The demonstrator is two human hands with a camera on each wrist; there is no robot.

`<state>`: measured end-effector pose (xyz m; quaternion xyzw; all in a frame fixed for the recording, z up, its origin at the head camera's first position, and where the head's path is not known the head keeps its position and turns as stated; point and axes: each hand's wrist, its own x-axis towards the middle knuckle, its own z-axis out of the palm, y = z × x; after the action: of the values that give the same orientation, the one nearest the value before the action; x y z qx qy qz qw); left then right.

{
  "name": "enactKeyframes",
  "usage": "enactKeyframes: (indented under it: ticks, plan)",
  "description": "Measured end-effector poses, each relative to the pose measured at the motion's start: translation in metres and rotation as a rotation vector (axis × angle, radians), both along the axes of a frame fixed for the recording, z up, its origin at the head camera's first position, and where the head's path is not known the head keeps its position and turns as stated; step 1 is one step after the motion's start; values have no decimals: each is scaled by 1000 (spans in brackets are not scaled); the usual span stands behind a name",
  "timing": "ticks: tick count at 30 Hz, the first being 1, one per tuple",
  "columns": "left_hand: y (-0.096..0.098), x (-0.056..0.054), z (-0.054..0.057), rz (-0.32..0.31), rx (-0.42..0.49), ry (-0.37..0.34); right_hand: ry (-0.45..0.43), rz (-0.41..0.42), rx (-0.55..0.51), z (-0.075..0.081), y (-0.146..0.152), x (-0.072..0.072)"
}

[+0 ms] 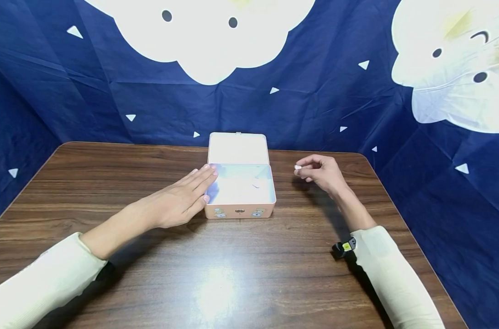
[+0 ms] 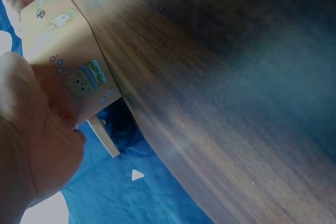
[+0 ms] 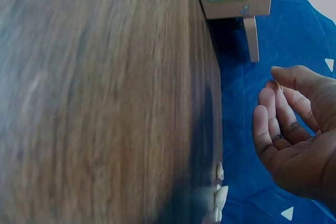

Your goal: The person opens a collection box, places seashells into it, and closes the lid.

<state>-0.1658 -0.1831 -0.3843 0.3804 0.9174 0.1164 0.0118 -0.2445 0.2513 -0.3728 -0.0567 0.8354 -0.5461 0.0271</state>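
An orange tin box [image 1: 240, 212] printed with bears stands on the table, its lid [image 1: 238, 148] swung back. My left hand [image 1: 179, 201] lies with straight fingers against the box's left side, fingertips over the rim; in the left wrist view the box [image 2: 68, 61] is beside that hand [image 2: 37, 140]. To the right of the box, above the table, my right hand [image 1: 321, 173] pinches a small white piece [image 1: 297, 167] between thumb and fingertips. That piece is not clear in the right wrist view, where the hand [image 3: 299, 124] has curled fingers. A small dark mark shows inside the box.
Several small white, shell-like pieces [image 3: 220, 200] lie near the table's far edge in the right wrist view. The brown wooden table [image 1: 249, 274] has rounded far corners. A blue cloth [image 1: 171, 109] with white clouds hangs behind it and at both sides.
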Motion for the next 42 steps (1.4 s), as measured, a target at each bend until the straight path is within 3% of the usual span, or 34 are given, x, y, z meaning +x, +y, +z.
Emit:
enactKeyframes:
  ticks: [20, 42]
  plan:
    - [2, 1, 2, -3, -5, -6, 53, 47, 47, 13, -39, 2]
    - [1, 0, 1, 4, -2, -11, 64, 86, -25, 15, -81, 11]
